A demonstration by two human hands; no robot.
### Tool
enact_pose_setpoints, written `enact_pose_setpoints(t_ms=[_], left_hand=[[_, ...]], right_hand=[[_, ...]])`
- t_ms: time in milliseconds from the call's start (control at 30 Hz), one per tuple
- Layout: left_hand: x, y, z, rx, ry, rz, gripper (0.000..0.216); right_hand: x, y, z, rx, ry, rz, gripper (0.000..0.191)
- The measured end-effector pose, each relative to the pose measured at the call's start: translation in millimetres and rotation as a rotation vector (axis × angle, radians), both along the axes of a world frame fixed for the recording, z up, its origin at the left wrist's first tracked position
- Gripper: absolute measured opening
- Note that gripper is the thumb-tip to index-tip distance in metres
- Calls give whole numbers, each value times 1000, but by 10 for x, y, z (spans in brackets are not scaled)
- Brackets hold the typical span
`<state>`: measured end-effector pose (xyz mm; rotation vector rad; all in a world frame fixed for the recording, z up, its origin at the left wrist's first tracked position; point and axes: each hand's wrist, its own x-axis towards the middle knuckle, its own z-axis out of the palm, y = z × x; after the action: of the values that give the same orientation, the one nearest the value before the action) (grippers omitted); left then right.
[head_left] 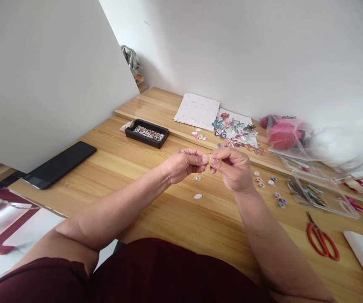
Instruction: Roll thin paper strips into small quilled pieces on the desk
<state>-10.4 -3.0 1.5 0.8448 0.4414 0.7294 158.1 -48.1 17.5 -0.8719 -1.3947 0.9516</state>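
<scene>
My left hand [186, 165] and my right hand [232, 167] meet fingertip to fingertip above the middle of the wooden table. Both are closed in a pinch. Something tiny and pale shows between the thumbs, too small to name. Just below the left fingers a small thread bobbin [198, 178] lies on the wood. Nearer to me is a single white petal-shaped piece [197, 196]. To the right of my right hand several small bobbins [281, 201] of coloured thread are scattered.
A black tray [148, 134] of beads and a phone [62, 163] lie left. Behind are white sheets [197, 110] and coloured wire-and-thread flowers [236, 130]. Right are red-handled scissors [321, 240], an open clear plastic box [335, 198] and bags with pink material [287, 132]. A low wooden ledge crosses the back.
</scene>
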Motion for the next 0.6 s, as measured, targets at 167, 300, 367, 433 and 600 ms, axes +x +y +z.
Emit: enact_pose_setpoints(t_ms=[167, 300, 367, 433, 600], left_hand=[[44, 50, -74, -17, 43, 82, 31], [75, 52, -102, 39, 81, 200, 32], [79, 44, -101, 83, 76, 235, 33], [78, 36, -95, 106, 75, 256, 34], [77, 19, -77, 116, 77, 254, 35]], right_hand=[[17, 88, -127, 3, -6, -57, 15], [66, 145, -159, -56, -20, -128, 19], [94, 149, -134, -71, 16, -164, 24], [112, 141, -105, -82, 41, -178, 21], [95, 120, -88, -116, 37, -148, 18]])
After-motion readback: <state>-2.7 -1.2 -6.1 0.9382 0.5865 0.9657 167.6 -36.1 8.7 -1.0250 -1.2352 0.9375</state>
